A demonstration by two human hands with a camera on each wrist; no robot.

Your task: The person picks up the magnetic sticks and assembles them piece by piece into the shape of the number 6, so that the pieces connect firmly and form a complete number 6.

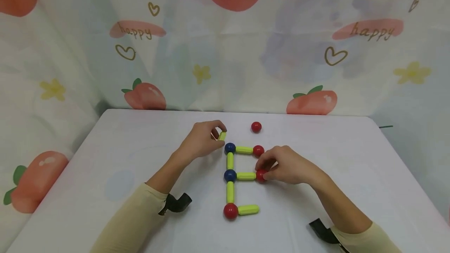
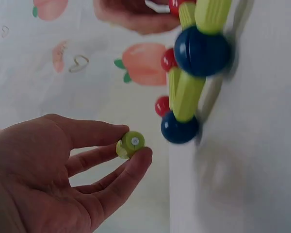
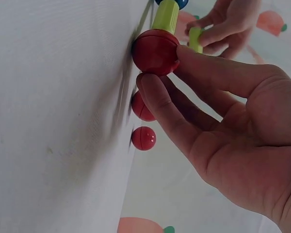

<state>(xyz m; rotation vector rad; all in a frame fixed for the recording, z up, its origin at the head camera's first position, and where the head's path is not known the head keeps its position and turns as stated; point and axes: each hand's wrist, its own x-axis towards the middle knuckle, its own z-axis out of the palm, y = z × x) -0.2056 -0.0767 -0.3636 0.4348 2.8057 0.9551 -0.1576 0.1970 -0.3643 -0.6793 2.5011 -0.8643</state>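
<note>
My left hand [image 1: 201, 139] pinches a yellow-green rod [image 1: 222, 136] between thumb and fingertips, just beyond and left of the upper blue ball [image 1: 230, 148]. The left wrist view shows that rod [image 2: 134, 141] end-on, with a small metal disc in its tip. With thumb and fingers my right hand [image 1: 291, 166] holds a red ball [image 3: 155, 52], joined by a rod [image 1: 246, 176] to the lower blue ball [image 1: 230, 175]. Rods link both blue balls and a near red ball [image 1: 231, 211] in a column. Another red ball [image 1: 258, 151] ends the top rod [image 1: 244, 150].
A loose red ball [image 1: 256, 127] lies behind the built frame. From the near red ball a rod [image 1: 248, 209] sticks out to the right, its far end free. The white table [image 1: 88, 190] meets a patterned cloth backdrop [image 1: 225, 57]. Dark straps hang at both wrists.
</note>
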